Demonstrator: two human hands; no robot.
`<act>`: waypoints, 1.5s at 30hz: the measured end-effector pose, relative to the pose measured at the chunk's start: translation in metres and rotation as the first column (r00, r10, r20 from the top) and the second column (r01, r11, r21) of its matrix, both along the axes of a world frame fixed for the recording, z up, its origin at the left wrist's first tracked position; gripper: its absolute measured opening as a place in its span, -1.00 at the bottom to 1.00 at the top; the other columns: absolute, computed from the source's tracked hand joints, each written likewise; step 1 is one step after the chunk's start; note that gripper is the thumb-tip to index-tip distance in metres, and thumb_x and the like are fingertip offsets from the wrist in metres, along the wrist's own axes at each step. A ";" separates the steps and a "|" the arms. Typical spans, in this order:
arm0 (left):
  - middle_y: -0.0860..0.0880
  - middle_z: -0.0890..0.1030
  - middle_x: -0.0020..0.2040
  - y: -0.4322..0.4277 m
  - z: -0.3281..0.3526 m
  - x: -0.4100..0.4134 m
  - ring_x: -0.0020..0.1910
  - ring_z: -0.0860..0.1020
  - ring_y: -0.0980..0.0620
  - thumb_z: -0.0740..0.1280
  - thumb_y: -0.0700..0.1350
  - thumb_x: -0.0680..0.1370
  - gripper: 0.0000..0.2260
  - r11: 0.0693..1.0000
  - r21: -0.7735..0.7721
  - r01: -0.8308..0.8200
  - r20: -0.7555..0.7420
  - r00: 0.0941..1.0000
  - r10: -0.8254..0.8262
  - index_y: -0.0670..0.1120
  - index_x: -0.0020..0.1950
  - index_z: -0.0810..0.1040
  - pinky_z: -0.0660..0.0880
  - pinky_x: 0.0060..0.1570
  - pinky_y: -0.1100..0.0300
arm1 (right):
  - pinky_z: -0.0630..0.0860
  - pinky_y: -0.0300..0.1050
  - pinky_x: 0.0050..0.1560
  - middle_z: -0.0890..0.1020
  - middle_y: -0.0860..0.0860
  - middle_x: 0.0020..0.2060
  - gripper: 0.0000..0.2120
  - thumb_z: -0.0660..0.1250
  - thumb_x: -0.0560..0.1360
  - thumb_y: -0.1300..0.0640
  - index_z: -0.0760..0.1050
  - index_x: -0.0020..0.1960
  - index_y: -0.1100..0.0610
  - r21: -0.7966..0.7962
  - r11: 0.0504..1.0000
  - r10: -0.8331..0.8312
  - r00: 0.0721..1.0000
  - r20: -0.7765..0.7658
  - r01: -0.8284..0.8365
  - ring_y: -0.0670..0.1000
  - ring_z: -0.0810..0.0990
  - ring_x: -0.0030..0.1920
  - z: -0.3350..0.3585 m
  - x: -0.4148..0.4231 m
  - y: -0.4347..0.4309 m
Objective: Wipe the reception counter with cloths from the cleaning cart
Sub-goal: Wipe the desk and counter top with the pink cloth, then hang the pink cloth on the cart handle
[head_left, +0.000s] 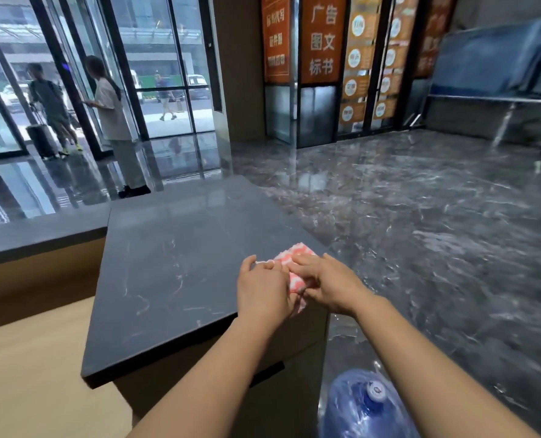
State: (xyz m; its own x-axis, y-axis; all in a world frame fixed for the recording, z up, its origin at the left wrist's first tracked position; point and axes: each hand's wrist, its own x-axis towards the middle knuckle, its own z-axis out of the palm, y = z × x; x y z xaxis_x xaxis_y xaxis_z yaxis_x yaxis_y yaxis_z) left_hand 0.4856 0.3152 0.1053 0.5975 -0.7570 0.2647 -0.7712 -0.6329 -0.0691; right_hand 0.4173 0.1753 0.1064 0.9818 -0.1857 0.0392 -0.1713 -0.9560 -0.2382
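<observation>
At the near right corner of the dark stone counter [168, 279], a pink-and-white cloth [294, 263] is pinned flat under both hands. Left hand [264, 290] and right hand [326, 284] are pressed on it, fingers spread, equally near. Unwiped counter lies leftward and ahead.

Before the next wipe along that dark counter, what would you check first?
1. Cloth on the counter: ok, the pink and white cloth lies near the counter's right edge.
2. Both hands on the cloth: ok, left hand and right hand press it.
3. Cloth folded neatly: cannot tell, hands cover most of it.
4. Wiping path clear: ok, nothing lies on the stone top.
5. Water jug clear of the feet: cannot tell.
</observation>
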 end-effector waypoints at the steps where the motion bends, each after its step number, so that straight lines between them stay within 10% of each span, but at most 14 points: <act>1: 0.01 0.59 0.15 -0.010 -0.001 0.000 0.25 0.46 0.02 0.16 0.14 0.55 -0.66 1.000 -0.003 0.014 0.000 1.000 -0.014 -0.01 0.16 0.54 -0.01 0.46 0.10 | -0.11 -0.08 0.51 0.11 -0.15 0.55 -0.40 0.31 0.54 0.16 0.24 0.52 -0.09 0.004 1.000 -0.025 1.000 -0.006 0.025 -0.13 0.02 0.55 0.000 -0.002 -0.008; 10: -0.07 0.60 0.12 -0.078 0.003 -0.003 0.18 0.49 -0.06 0.15 0.17 0.55 -0.59 0.991 0.031 0.134 -0.019 0.991 -0.133 -0.08 0.18 0.55 0.03 0.45 0.09 | 0.32 -0.15 0.37 0.39 -0.10 0.45 -0.39 0.29 0.46 0.29 0.40 0.42 -0.16 0.255 0.921 -0.323 0.943 0.084 0.293 0.00 0.35 0.44 -0.007 -0.022 -0.054; 18: 0.02 0.66 -0.20 -0.120 0.023 -0.007 -0.04 0.59 0.01 0.19 0.12 0.57 -0.68 0.966 -0.199 0.165 -0.349 0.909 -0.227 -0.01 -0.19 0.63 0.15 0.39 0.02 | 0.46 -0.30 -0.13 0.65 -0.05 -0.18 -0.68 0.38 0.42 0.45 0.54 0.04 0.10 0.892 0.386 -0.831 0.508 0.227 0.233 -0.17 0.60 -0.19 -0.009 -0.075 -0.068; 21: -0.01 0.61 -0.35 -0.139 0.033 -0.024 -0.19 0.58 -0.03 0.22 0.17 0.52 -0.64 0.936 -0.305 0.174 -0.568 0.755 -0.326 -0.05 -0.27 0.61 0.35 0.12 0.06 | 0.47 -0.30 -0.24 0.63 0.06 -0.26 -0.94 0.39 0.46 0.36 0.57 -0.12 0.23 0.944 0.289 -0.877 0.438 0.196 0.157 -0.07 0.59 -0.27 0.003 -0.081 -0.076; 25: -0.04 0.64 -0.36 -0.159 0.028 -0.050 -0.34 0.58 -0.11 0.18 0.21 0.33 -0.64 0.855 -0.493 0.158 -0.774 0.369 -0.515 -0.03 -0.28 0.59 0.50 -0.14 0.01 | 0.43 0.00 -0.18 0.55 0.21 -0.33 -0.66 0.45 0.35 0.21 0.48 -0.19 0.52 0.921 0.330 -0.912 0.322 0.254 0.209 0.08 0.49 -0.25 0.011 -0.097 -0.085; 28: 0.09 0.59 -0.09 -0.167 0.030 -0.071 -0.06 0.60 0.05 0.33 0.07 0.45 -0.69 0.788 -0.612 0.061 -0.753 0.261 -0.605 -0.07 0.11 0.58 0.56 0.02 0.07 | 0.37 -0.07 -0.29 0.50 0.11 -0.45 -0.79 0.44 0.40 0.28 0.49 -0.35 0.34 0.853 0.370 -0.922 0.254 0.291 0.367 -0.01 0.43 -0.37 0.007 -0.120 -0.090; 33: -0.03 0.63 -0.32 -0.183 0.033 -0.110 -0.48 0.55 0.21 0.46 -0.14 0.47 -0.91 0.838 -0.538 -0.085 -0.821 -0.173 -0.545 -0.16 -0.12 0.64 0.43 -0.48 0.38 | 0.40 -0.05 -0.34 0.50 -0.05 -0.53 -0.84 0.38 0.26 0.05 0.48 -0.45 0.04 0.773 0.394 -0.919 0.224 0.325 0.497 -0.04 0.45 -0.41 0.005 -0.153 -0.084; 45: -0.10 0.68 -0.33 -0.231 0.032 -0.175 -0.41 0.65 0.07 0.38 -0.21 0.52 -0.94 0.948 -0.318 -0.030 -0.791 -0.543 -0.282 -0.19 -0.14 0.60 0.57 -0.43 0.26 | 0.43 -0.34 -0.41 0.54 0.00 -0.46 -0.81 0.36 0.52 0.29 0.52 -0.27 0.20 0.963 0.192 -0.953 0.270 0.137 0.191 -0.16 0.46 -0.49 0.015 -0.248 -0.102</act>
State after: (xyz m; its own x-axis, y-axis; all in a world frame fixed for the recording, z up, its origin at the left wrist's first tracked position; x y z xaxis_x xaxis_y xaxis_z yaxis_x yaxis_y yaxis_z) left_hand 0.3108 0.0838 0.1375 -0.0791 -0.9254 -0.3706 0.3798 -0.3717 0.8471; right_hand 0.1690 0.0729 0.1216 0.1930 -0.9806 -0.0352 -0.0042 0.0350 -0.9994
